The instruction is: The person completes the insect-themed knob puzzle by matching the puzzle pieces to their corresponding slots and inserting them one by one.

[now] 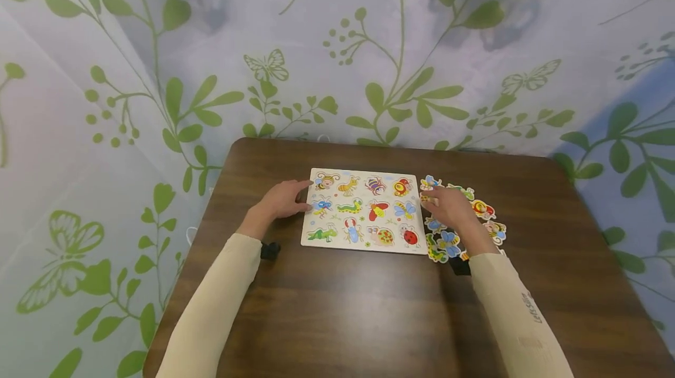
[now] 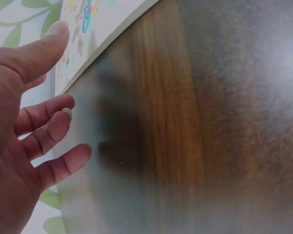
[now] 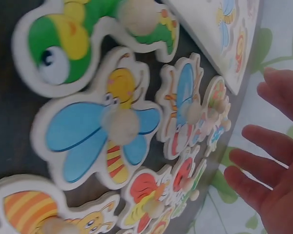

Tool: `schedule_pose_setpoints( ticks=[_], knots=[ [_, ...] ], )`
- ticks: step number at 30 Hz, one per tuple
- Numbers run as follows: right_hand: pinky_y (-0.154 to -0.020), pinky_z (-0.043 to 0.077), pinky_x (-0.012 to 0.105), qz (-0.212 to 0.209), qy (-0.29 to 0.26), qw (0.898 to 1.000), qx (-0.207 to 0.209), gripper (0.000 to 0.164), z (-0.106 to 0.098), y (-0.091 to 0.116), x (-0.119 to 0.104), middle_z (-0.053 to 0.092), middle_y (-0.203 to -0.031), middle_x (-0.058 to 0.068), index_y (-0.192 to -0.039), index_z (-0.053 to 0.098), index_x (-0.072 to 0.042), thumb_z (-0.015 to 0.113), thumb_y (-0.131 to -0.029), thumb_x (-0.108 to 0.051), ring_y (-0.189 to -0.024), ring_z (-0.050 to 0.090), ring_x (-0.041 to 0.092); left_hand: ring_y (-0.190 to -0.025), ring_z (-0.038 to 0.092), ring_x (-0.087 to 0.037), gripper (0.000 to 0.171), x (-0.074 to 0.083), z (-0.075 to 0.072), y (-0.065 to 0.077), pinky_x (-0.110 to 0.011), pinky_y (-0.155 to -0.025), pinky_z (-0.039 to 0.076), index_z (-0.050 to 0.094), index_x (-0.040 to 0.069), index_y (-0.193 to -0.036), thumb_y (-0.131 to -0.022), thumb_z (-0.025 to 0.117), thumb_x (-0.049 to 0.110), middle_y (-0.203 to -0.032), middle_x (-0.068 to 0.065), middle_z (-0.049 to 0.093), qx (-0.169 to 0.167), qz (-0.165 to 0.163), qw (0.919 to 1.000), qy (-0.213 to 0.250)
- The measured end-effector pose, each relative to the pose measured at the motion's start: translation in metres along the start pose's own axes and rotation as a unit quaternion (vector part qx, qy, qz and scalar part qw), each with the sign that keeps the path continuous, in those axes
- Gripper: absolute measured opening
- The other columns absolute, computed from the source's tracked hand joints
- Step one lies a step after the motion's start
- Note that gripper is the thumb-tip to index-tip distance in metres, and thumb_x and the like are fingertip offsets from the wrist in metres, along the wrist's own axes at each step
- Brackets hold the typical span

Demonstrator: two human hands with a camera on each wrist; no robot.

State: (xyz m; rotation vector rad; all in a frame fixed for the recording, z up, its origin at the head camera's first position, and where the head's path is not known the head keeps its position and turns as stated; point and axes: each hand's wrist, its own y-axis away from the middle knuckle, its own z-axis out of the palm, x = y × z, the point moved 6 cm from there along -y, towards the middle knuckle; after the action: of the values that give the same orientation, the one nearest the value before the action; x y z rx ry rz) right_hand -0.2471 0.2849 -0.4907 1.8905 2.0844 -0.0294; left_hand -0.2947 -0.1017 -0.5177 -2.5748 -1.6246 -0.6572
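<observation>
A flat wooden puzzle board [image 1: 364,173] printed with colourful insects lies on the table. My left hand [image 1: 287,198] is at its left edge, thumb and fingers spread and relaxed; the left wrist view has the thumb [image 2: 49,44] overlapping the board's corner. Beside the right edge my right hand [image 1: 449,209] hovers over loose insect pieces, fingers loosely extended and holding nothing. Among those pieces, the right wrist view brings up close a blue-winged bee piece [image 3: 75,129] and a green caterpillar piece [image 3: 80,53], each with a round wooden knob. The right forearm hides part of the pile.
The brown wooden table [image 1: 337,307] has rounded corners and stands against a pale cloth backdrop [image 1: 295,32] with green leaves and butterflies. More pieces, such as a red ladybird piece [image 1: 482,209], spread to the right of the right hand.
</observation>
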Motion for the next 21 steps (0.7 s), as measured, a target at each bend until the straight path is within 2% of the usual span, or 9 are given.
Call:
schedule_pose_setpoints(
  ticks=[8, 11, 14, 17, 21],
  knots=[
    [-0.077, 0.051, 0.048, -0.003, -0.02, 0.999, 0.038, 0.038, -0.001, 0.014, 0.012, 0.069, -0.113, 0.019, -0.128, 0.066, -0.012, 0.064, -0.093, -0.027, -0.095, 0.065, 0.034, -0.077, 0.049, -0.018, 0.074, 0.006, 0.008, 0.003, -0.032, -0.066, 0.037, 0.042, 0.022, -0.148, -0.084, 0.073, 0.045, -0.089, -0.003, 0.055, 0.002, 0.01, 0.9996, 0.025],
    [-0.067, 0.05, 0.041, -0.001, -0.026, 0.999, 0.048, 0.039, 0.0, 0.018, 0.016, 0.07, -0.102, 0.015, -0.128, 0.066, -0.013, 0.065, -0.092, -0.028, -0.08, 0.062, 0.028, -0.074, 0.047, -0.018, 0.077, 0.006, 0.011, 0.006, -0.032, -0.065, 0.035, 0.042, 0.023, -0.149, -0.083, 0.074, 0.046, -0.087, -0.003, 0.053, 0.005, 0.02, 0.9995, 0.023],
    [-0.057, 0.044, 0.032, 0.011, -0.039, 0.997, 0.06, 0.038, 0.003, 0.021, 0.024, 0.069, -0.092, 0.011, -0.126, 0.067, -0.013, 0.066, -0.092, -0.028, -0.067, 0.056, 0.02, -0.073, 0.045, -0.017, 0.081, 0.005, 0.017, 0.014, -0.032, -0.063, 0.033, 0.041, 0.024, -0.149, -0.08, 0.076, 0.05, -0.086, -0.003, 0.052, 0.003, 0.027, 0.9994, 0.019],
    [-0.057, 0.042, 0.03, 0.021, -0.055, 0.996, 0.073, 0.034, 0.007, 0.023, 0.03, 0.069, -0.09, 0.009, -0.123, 0.068, -0.013, 0.066, -0.092, -0.028, -0.066, 0.054, 0.019, -0.071, 0.044, -0.016, 0.085, 0.004, 0.027, 0.024, -0.031, -0.062, 0.032, 0.042, 0.026, -0.149, -0.077, 0.077, 0.054, -0.085, -0.001, 0.05, 0.0, 0.03, 0.9995, 0.008],
    [-0.062, 0.044, 0.032, 0.03, -0.076, 0.993, 0.086, 0.032, 0.012, 0.023, 0.035, 0.069, -0.09, 0.009, -0.12, 0.069, -0.013, 0.066, -0.092, -0.028, -0.072, 0.056, 0.022, -0.068, 0.042, -0.015, 0.088, 0.002, 0.035, 0.039, -0.033, -0.068, 0.029, 0.044, 0.026, -0.148, -0.073, 0.077, 0.057, -0.084, 0.001, 0.048, 0.004, 0.036, 0.9993, -0.009]
  ],
)
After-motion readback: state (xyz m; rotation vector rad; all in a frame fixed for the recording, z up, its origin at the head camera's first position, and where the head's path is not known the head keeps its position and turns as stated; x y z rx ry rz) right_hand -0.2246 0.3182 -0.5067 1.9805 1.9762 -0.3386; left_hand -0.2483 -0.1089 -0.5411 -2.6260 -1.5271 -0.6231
